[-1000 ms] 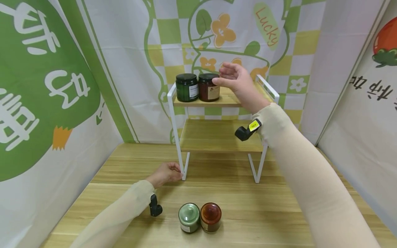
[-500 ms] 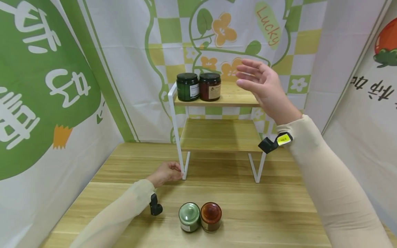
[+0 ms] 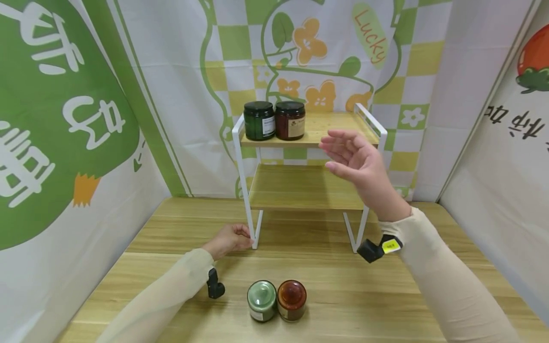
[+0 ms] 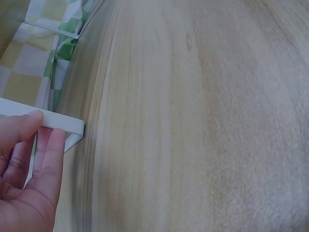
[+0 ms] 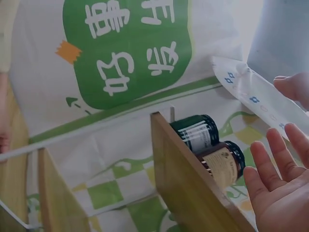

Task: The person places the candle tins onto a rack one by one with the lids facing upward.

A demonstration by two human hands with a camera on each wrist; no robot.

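My left hand [image 3: 230,239] pinches the front left foot of a white-framed two-tier shelf [image 3: 309,188]. In the left wrist view, thumb and fingertips lie on either side of the white metal leg [image 4: 63,122]. My right hand [image 3: 358,164] hangs in the air before the shelf's right half, fingers spread and relaxed, holding nothing. On the top tier, at its left end, a green jar [image 3: 259,121] and a brown jar [image 3: 289,121] stand side by side, both with black lids and pale labels. Both also show in the right wrist view, left of the fingers.
A light green glass jar [image 3: 262,300] and an amber glass jar [image 3: 291,299] stand close together on the wooden table [image 3: 369,295], in front of the shelf. Printed cloth walls [image 3: 184,95] enclose the table at the back and on both sides.
My right hand has moved away from the brown jar, first to the right, then down in front of the shelf. The left hand keeps its hold on the leg, and the jars stay put.
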